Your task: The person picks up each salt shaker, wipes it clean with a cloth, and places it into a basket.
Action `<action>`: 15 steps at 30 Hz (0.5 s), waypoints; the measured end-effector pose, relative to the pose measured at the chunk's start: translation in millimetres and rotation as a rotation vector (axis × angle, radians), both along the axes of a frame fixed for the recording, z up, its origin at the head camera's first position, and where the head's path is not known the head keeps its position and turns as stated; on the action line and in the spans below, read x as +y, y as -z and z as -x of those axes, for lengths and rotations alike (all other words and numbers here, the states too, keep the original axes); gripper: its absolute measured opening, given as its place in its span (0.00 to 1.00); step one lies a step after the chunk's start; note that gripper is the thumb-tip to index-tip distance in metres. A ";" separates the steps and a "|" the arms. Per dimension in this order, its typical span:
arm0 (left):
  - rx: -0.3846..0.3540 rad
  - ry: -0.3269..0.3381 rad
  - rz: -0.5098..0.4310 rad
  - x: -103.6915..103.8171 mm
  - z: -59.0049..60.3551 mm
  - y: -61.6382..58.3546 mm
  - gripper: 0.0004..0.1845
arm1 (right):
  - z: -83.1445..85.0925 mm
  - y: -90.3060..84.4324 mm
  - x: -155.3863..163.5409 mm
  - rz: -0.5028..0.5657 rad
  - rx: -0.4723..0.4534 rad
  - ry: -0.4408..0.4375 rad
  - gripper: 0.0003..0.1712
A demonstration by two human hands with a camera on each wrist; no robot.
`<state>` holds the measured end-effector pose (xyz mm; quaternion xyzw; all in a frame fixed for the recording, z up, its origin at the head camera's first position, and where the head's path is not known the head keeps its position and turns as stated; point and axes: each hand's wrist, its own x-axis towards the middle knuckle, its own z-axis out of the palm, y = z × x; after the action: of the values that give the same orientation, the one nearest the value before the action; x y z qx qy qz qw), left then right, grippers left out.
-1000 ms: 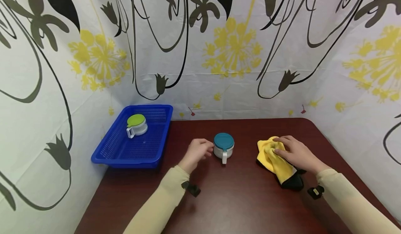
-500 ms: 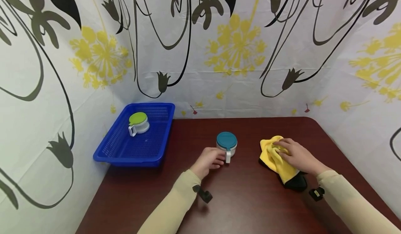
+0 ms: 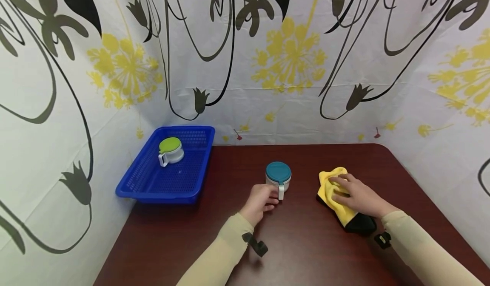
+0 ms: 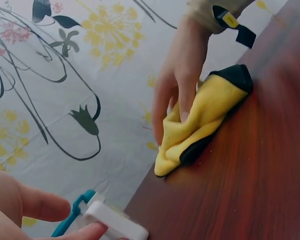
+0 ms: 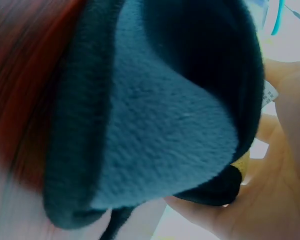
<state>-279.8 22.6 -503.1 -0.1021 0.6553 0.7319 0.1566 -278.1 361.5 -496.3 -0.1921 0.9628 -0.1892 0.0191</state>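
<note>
Near the table's middle stands a white seasoning jar (image 3: 278,172) with a teal lid, its handle facing the near side. My left hand (image 3: 261,202) is at the left of that handle. In the left wrist view one finger touches the white handle (image 4: 121,224) while the thumb stays apart from it. To the right lies a crumpled yellow and black cloth (image 3: 340,211). My right hand (image 3: 361,196) holds it from above, with a fold between thumb and fingers. The cloth's dark fleecy side (image 5: 160,115) hides part of that hand in the right wrist view.
A blue plastic basket (image 3: 158,199) sits at the table's far left. Inside it is a similar white jar (image 3: 174,154) with a green lid. The dark red wooden table (image 3: 306,243) meets a patterned curtain (image 3: 245,65) at the back and sides.
My left hand has moved right and nearer, from the jar's left side to its handle. On the cloth, the right hand's fingers have spread slightly and the fabric looks flatter.
</note>
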 end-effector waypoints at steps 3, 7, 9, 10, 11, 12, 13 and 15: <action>0.000 -0.003 -0.003 4.2 -3.3 -1.6 0.12 | 1.1 1.8 -1.5 -0.017 0.011 0.001 0.42; -0.017 -0.021 0.002 8.5 -5.5 -3.4 0.12 | 2.1 5.4 -4.1 -0.030 0.027 -0.012 0.44; -0.028 -0.023 0.000 8.7 -5.2 -4.2 0.13 | 2.8 7.3 -5.6 -0.031 0.035 -0.017 0.44; -0.035 -0.020 -0.002 8.2 -4.9 -4.5 0.13 | 3.0 8.0 -6.5 -0.030 0.042 -0.023 0.44; -0.041 -0.016 -0.007 7.6 -4.4 -4.4 0.14 | 3.4 8.7 -7.5 -0.030 0.048 -0.024 0.44; -0.053 -0.009 -0.019 6.9 -4.0 -4.3 0.15 | 3.7 9.4 -8.0 -0.032 0.051 -0.024 0.44; -0.066 -0.002 -0.035 6.0 -3.5 -3.9 0.15 | 3.8 9.4 -8.7 -0.035 0.055 -0.021 0.44; -0.088 0.020 -0.072 4.0 -2.4 -3.6 0.17 | 3.7 8.1 -10.1 -0.049 0.057 -0.014 0.45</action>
<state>-277.5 26.6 -499.5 -0.1219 0.6219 0.7483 0.1960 -281.8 351.4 -504.4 -0.2038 0.9658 -0.1600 -0.0021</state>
